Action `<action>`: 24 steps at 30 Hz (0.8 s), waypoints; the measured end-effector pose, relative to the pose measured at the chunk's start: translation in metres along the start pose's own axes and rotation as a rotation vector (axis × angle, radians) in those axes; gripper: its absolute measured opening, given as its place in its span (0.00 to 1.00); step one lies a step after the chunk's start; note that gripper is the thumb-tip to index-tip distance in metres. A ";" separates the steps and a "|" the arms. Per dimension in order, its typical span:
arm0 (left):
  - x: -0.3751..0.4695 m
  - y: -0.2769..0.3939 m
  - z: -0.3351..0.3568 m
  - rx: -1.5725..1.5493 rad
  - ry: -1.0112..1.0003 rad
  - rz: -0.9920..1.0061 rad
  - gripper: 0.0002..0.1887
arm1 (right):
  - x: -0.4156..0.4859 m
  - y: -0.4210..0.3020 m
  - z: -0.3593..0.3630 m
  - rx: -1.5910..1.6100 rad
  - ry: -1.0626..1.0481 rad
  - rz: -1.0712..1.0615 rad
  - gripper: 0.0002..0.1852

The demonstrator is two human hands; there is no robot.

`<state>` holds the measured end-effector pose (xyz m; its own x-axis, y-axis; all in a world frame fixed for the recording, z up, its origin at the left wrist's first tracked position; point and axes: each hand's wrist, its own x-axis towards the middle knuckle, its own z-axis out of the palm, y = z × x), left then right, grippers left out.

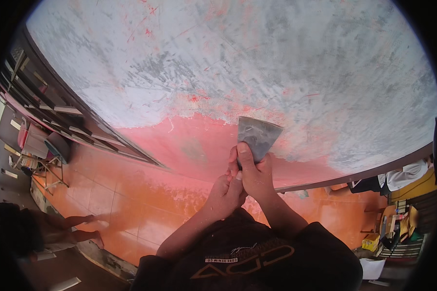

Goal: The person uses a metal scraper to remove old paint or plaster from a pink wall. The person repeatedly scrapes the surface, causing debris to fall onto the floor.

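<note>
Both hands are together at the middle of the view, in front of a wall (211,62) with worn grey-white paint above and pink paint below. My right hand (255,174) grips a metal scraper (258,136), its thumb pressed on the wide grey blade. The blade's broad edge points up, close to the ragged border between the pink and the pale surface; whether it touches the wall cannot be told. My left hand (227,189) is closed around the lower end of the scraper, against the right hand. The handle is mostly hidden by the fingers.
Orange floor tiles (127,207) bear pinkish dust. A slatted window frame (76,123) is at left, beyond it a folding stand (54,171). One person (47,229) is at lower left, another (389,182) at right. A wooden chair (388,220) with items stands at lower right.
</note>
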<state>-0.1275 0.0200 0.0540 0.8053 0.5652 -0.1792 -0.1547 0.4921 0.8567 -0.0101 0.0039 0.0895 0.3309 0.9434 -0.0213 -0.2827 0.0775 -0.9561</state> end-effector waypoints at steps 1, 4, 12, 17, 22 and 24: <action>-0.002 -0.009 0.001 0.016 0.041 -0.009 0.21 | 0.005 0.001 0.001 0.005 -0.010 -0.015 0.18; 0.000 -0.027 0.014 0.015 0.198 0.056 0.22 | -0.005 0.020 -0.007 -0.004 0.024 0.058 0.18; -0.003 -0.031 0.005 0.069 0.138 0.014 0.18 | -0.012 0.034 -0.010 -0.028 0.059 0.148 0.18; -0.008 -0.039 0.016 -0.049 0.189 0.041 0.18 | -0.010 0.025 -0.010 -0.005 0.013 0.183 0.18; 0.004 -0.047 0.000 0.022 0.099 0.058 0.19 | -0.005 0.036 -0.018 -0.027 -0.010 0.081 0.19; 0.016 -0.031 -0.003 0.089 0.054 0.171 0.20 | 0.004 0.016 -0.009 -0.019 -0.051 -0.050 0.19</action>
<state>-0.1115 0.0156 0.0232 0.7391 0.6716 -0.0516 -0.2330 0.3269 0.9159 -0.0051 0.0062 0.0718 0.2981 0.9537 0.0405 -0.2493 0.1187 -0.9611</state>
